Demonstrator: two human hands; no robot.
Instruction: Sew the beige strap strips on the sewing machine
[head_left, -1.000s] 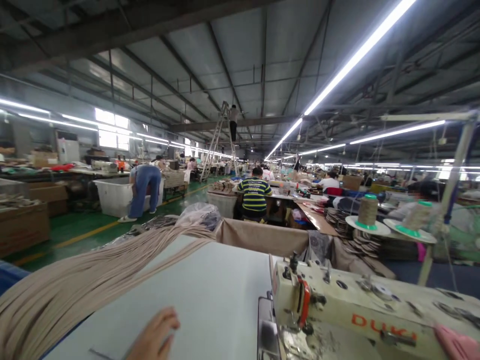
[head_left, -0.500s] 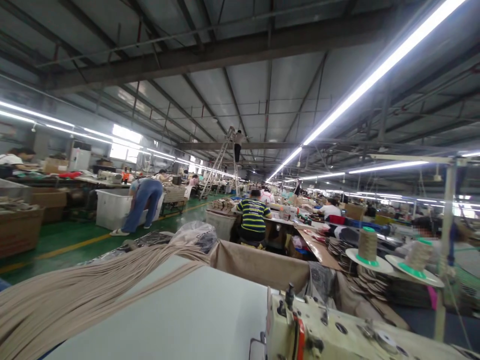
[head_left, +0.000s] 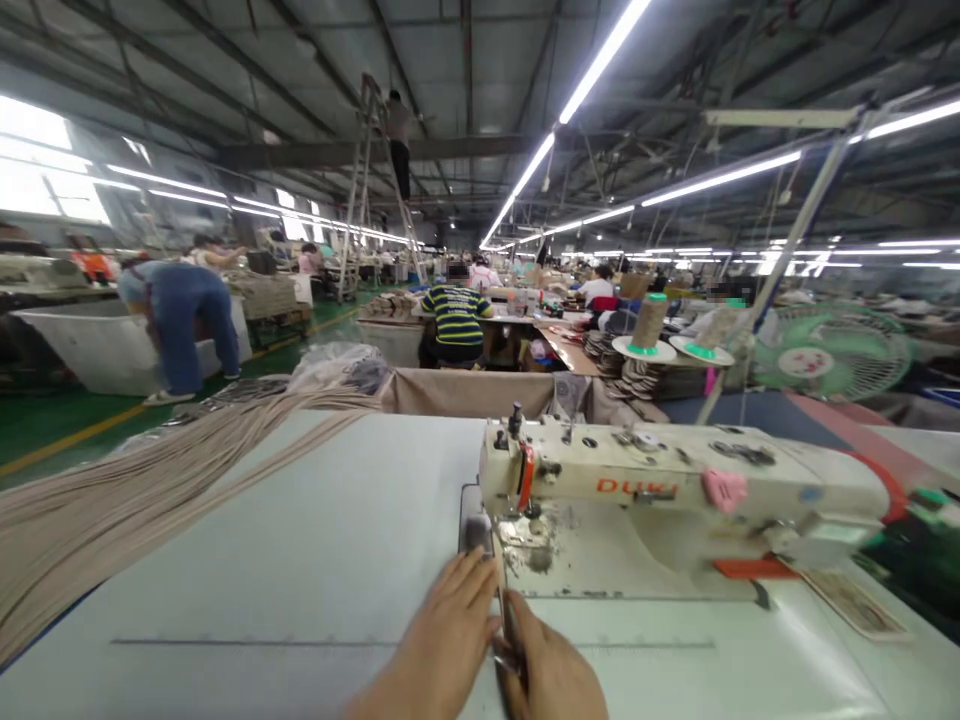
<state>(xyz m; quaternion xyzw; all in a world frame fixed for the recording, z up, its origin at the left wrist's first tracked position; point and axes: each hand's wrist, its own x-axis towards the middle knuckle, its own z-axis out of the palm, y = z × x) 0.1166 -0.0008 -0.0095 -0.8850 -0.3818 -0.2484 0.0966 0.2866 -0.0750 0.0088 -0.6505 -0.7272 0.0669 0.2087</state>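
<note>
Narrow piece (head_left: 503, 603), partly covered by two bare hands, at the lower centre of the frame, just in front of the head end of a cream sewing machine (head_left: 675, 480). Its upper end runs towards the needle area; its lower part, dark and shiny in places, disappears among the fingers, and blur leaves its material uncertain. The left hand (head_left: 451, 618) lies to the left of the piece, palm down, fingers extended and held together, the fingertips at the near edge of the metal plate (head_left: 475, 533); whether its thumb pinches the piece cannot be told. The right hand (head_left: 556, 665) lies to the right, curled, with thumb and fingers closed about the lower part. The piece thus occupies the slit between the hands, touching the right. From its slender form it is judged light; if it is fabric like the bundle of beige strips (head_left: 172, 490) at the left of the frame, it should prove soft, limp and apt to twist, with little tendency to slip or break. The best hold would be a light pinch low on its length, with flat fingertips steadying it near the plate, clear of the needle, upon the pale worktop (head_left: 315, 540).
</note>
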